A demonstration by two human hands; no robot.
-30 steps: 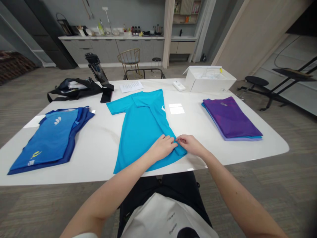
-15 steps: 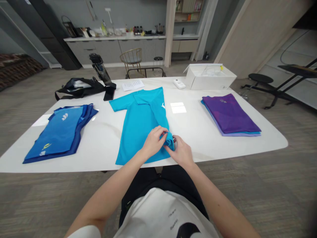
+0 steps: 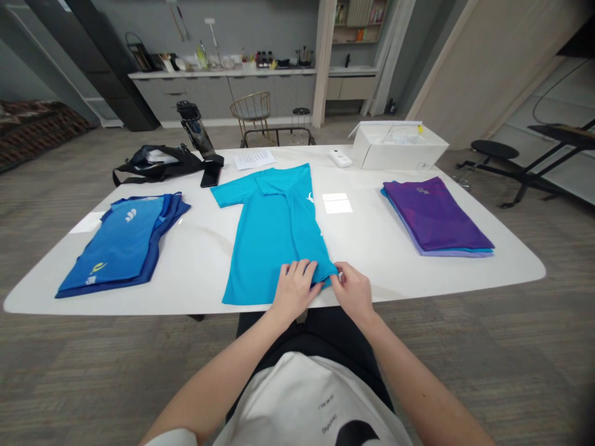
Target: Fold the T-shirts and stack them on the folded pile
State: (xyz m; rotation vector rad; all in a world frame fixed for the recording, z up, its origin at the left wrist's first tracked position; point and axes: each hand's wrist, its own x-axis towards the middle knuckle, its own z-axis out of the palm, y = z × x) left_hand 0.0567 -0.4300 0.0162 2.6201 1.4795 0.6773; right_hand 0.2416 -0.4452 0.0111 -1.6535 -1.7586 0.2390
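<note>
A turquoise T-shirt [image 3: 264, 235] lies on the white table [image 3: 195, 272], its right side folded inward along its length and one sleeve spread to the left. My left hand [image 3: 295, 286] rests over its bottom hem, thumb tucked beneath the cloth and fingers on top. At the lower right corner of the shirt, my right hand [image 3: 352, 290] pinches the folded edge between thumb and fingers. Left of the shirt is a stack of folded blue shirts [image 3: 125, 241]. A pile of folded shirts with a purple one [image 3: 437, 214] uppermost lies to the right.
Along the far side are a black bag [image 3: 160, 164], a dark bottle [image 3: 198, 130], a phone [image 3: 211, 178], a printed sheet [image 3: 255, 159], a small white device [image 3: 341, 158] and a white box [image 3: 400, 148]. A chair [image 3: 251, 108] stands beyond the table.
The shirt's lower right corner was bunched up between my hands and now lies flatter, with the hem folded in. Both hands have moved down toward the table's near edge.
</note>
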